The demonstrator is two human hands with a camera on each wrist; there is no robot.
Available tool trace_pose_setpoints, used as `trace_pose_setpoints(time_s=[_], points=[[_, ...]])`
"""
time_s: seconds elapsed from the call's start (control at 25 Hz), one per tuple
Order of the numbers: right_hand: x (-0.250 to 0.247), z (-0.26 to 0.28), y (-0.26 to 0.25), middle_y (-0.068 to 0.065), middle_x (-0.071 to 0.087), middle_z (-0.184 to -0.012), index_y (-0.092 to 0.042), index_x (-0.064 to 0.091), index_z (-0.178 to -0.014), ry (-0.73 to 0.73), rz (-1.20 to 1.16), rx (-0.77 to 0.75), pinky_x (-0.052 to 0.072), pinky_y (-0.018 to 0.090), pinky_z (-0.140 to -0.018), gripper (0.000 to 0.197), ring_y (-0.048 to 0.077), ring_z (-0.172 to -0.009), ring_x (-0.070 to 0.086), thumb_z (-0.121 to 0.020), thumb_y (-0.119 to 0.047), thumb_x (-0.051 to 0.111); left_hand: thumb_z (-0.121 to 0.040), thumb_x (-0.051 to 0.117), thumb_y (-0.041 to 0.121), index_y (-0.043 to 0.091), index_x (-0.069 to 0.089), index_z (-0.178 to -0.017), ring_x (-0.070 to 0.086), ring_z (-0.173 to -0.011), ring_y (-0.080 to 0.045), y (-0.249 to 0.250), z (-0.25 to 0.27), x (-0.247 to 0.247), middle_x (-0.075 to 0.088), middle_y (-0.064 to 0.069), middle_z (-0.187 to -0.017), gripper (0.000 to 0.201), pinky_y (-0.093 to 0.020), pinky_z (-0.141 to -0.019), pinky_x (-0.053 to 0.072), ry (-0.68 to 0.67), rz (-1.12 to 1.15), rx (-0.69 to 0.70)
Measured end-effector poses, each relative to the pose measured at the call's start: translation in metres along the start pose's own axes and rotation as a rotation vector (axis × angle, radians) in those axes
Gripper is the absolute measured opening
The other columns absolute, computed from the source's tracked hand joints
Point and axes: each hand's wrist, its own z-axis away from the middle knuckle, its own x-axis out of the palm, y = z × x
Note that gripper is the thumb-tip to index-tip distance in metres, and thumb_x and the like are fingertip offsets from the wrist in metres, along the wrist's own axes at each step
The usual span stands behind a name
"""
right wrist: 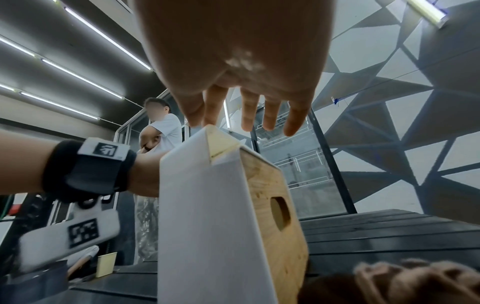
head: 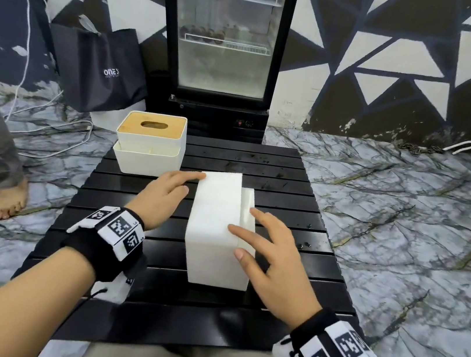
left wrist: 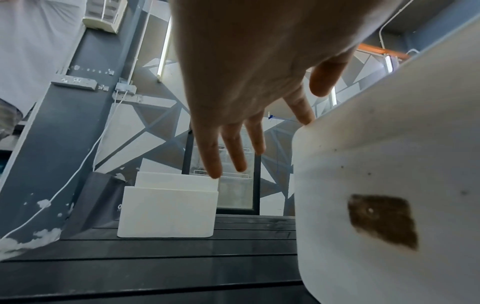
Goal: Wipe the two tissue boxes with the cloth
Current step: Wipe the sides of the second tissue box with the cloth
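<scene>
Item: near tissue box (head: 214, 230), on its side mid-table (head: 290, 168); my left hand (head: 161, 194) and right hand (head: 273, 263) flank it, fingers spread, touching. Second tissue box (head: 151, 141): far-left corner.

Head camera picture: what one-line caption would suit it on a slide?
Both open hands, left hand and right hand, steady a tipped tissue box on a black slatted table; a second box stands behind.

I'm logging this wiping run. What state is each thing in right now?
Near tissue box: tipped on its side, wooden lid facing right.
Far tissue box: upright, lid on.
Cloth: bunched on the table, unheld.
Left hand: open, fingertips on the near box.
Right hand: open, fingers on it.
Fridge: door closed.
</scene>
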Motion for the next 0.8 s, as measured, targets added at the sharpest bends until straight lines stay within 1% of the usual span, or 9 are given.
trace_pose_setpoints(time_s=[0.08,0.16,0.2,0.24,0.32,0.44,0.6,0.68,0.8], points=[[-0.007,-0.002,0.004,-0.013,0.04,-0.135,-0.044,0.056,-0.117,0.02,-0.004,0.046,0.02,0.015,-0.104,0.035,0.007,-0.127,0.03,-0.084,-0.048,0.045,-0.081,0.034,0.042,0.05,0.047,-0.112,0.039,-0.125,-0.017,-0.006,0.008,-0.002,0.048,0.003,-0.131,0.034,-0.034,-0.109,0.03,0.066,-0.053,0.025],[-0.012,-0.008,0.006,-0.013,0.039,-0.136,-0.047,0.052,-0.116,0.001,-0.058,0.129,0.017,0.003,-0.098,0.03,0.006,-0.127,0.03,-0.086,-0.045,0.05,-0.088,0.044,0.04,0.035,0.054,-0.106,0.047,-0.114,-0.016,-0.004,0.02,0.0,0.051,0.004,-0.119,0.021,-0.02,-0.095,0.036,0.184,-0.041,0.052],[-0.013,-0.012,0.007,-0.011,0.039,-0.138,-0.047,0.052,-0.115,-0.017,-0.106,0.181,0.02,0.004,-0.099,0.028,0.006,-0.128,0.03,-0.088,-0.039,0.053,-0.093,0.048,0.032,0.025,0.056,-0.1,0.05,-0.106,-0.016,0.0,0.025,0.001,0.054,0.003,-0.112,0.013,-0.015,-0.086,0.037,0.239,-0.002,0.052],[-0.013,-0.016,0.007,-0.008,0.04,-0.138,-0.045,0.052,-0.115,-0.02,-0.158,0.225,0.024,0.011,-0.103,0.029,0.007,-0.128,0.031,-0.088,-0.034,0.055,-0.095,0.049,0.027,0.017,0.058,-0.094,0.053,-0.098,-0.017,0.002,0.027,0.003,0.058,0.001,-0.104,0.014,-0.015,-0.079,0.038,0.285,0.042,0.036],[-0.011,-0.023,0.001,-0.005,0.044,-0.135,-0.039,0.056,-0.114,0.013,-0.245,0.291,0.029,0.027,-0.108,0.028,0.006,-0.127,0.035,-0.087,-0.03,0.057,-0.095,0.05,0.028,0.007,0.058,-0.085,0.054,-0.083,-0.022,0.004,0.027,0.003,0.061,-0.006,-0.088,0.024,-0.023,-0.07,0.038,0.36,0.14,-0.033],[-0.005,-0.028,-0.009,-0.009,0.048,-0.125,-0.035,0.055,-0.113,0.055,-0.3,0.333,0.034,0.029,-0.104,0.029,0.007,-0.119,0.043,-0.085,-0.029,0.061,-0.089,0.061,0.026,0.015,0.054,-0.076,0.049,-0.07,-0.014,0.002,0.024,-0.003,0.057,0.001,-0.078,0.018,-0.024,-0.064,0.038,0.374,0.218,-0.11],[0.0,-0.03,-0.006,-0.011,0.047,-0.128,-0.035,0.047,-0.122,0.068,-0.376,0.413,0.039,0.034,-0.101,0.043,0.013,-0.114,0.048,-0.082,-0.029,0.064,-0.081,0.071,0.02,0.022,0.05,-0.084,0.052,-0.077,-0.015,-0.005,0.029,-0.009,0.055,0.001,-0.087,0.021,-0.024,-0.064,0.044,0.265,0.332,-0.149],[-0.002,-0.029,-0.003,-0.009,0.044,-0.132,-0.034,0.042,-0.128,0.033,-0.425,0.446,0.042,0.035,-0.097,0.052,0.013,-0.114,0.049,-0.081,-0.031,0.065,-0.073,0.079,0.027,0.025,0.051,-0.092,0.054,-0.08,-0.017,-0.008,0.037,-0.016,0.055,-0.001,-0.09,0.033,-0.026,-0.063,0.047,0.194,0.365,-0.171],[-0.009,-0.026,0.002,-0.01,0.04,-0.136,-0.037,0.036,-0.132,-0.083,-0.435,0.47,0.043,0.024,-0.085,0.064,0.014,-0.116,0.049,-0.077,-0.034,0.068,-0.05,0.078,0.048,0.036,0.049,-0.106,0.059,-0.078,-0.014,-0.013,0.05,-0.029,0.058,-0.004,-0.099,0.065,-0.024,-0.061,0.051,0.028,0.315,-0.172]])
